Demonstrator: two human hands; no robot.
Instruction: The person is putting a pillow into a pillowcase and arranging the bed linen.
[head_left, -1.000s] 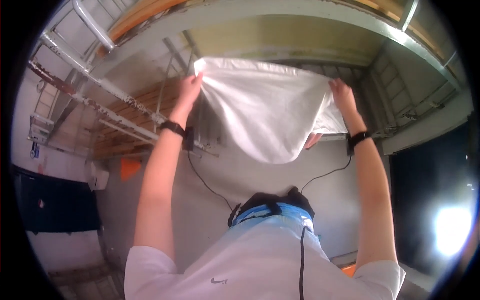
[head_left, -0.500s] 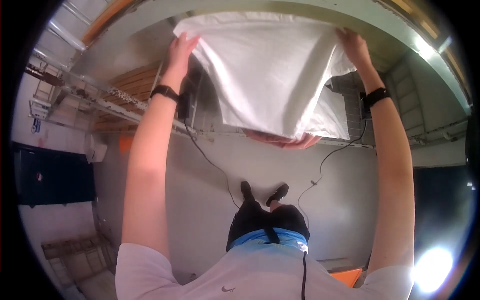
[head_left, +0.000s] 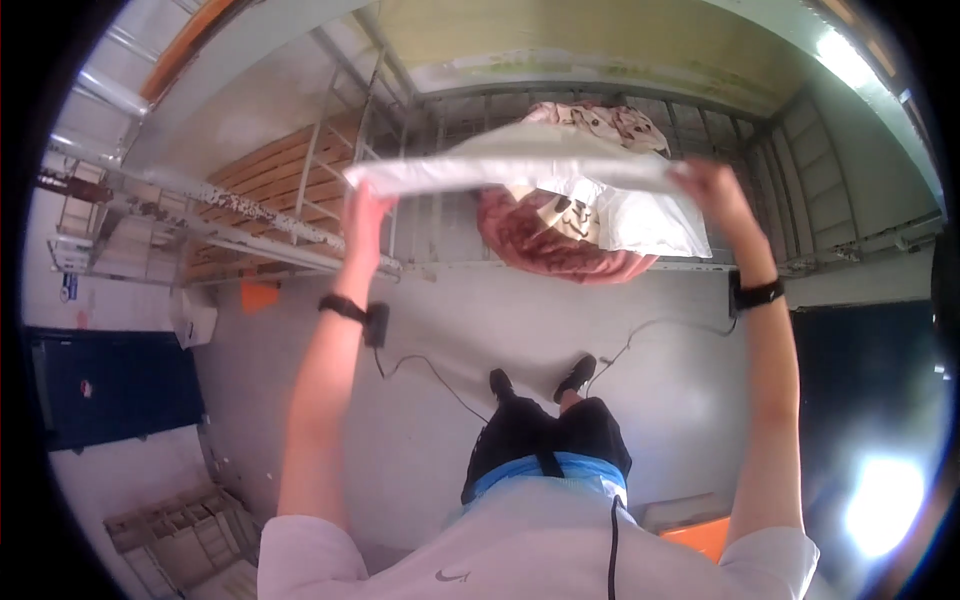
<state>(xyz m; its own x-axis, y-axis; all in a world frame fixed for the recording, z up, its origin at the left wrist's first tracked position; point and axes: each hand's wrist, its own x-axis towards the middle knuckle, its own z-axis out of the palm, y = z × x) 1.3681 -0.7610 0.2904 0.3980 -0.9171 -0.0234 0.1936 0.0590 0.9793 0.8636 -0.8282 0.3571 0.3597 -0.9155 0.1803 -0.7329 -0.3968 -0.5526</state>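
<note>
A white cloth point(head_left: 450, 177) is stretched between my two hands in a narrow, nearly level band, blurred by motion. My left hand point(head_left: 366, 212) is closed on its left end. At the other end my right hand point(head_left: 716, 195) grips it, somewhat smeared. Whether the cloth is a pillowcase or a small sheet, I cannot tell. Beyond and below it, a reddish-brown patterned blanket point(head_left: 540, 245) lies bunched on a metal bed frame point(head_left: 455, 235). Another white piece of fabric point(head_left: 650, 225) rests on the blanket's right side.
Metal rails and a ladder-like end point(head_left: 815, 165) border the bed frame. Wooden slats point(head_left: 270, 180) lie to the left. Black wrist straps with small boxes trail cables point(head_left: 415, 358) across the grey floor point(head_left: 440, 310). Dark blue doors point(head_left: 120, 385) stand at both sides.
The white cloth hung broad and covered most of the bed; now it is a thin band lower in view. Both hands moved down toward me, uncovering the blanket and bed slats.
</note>
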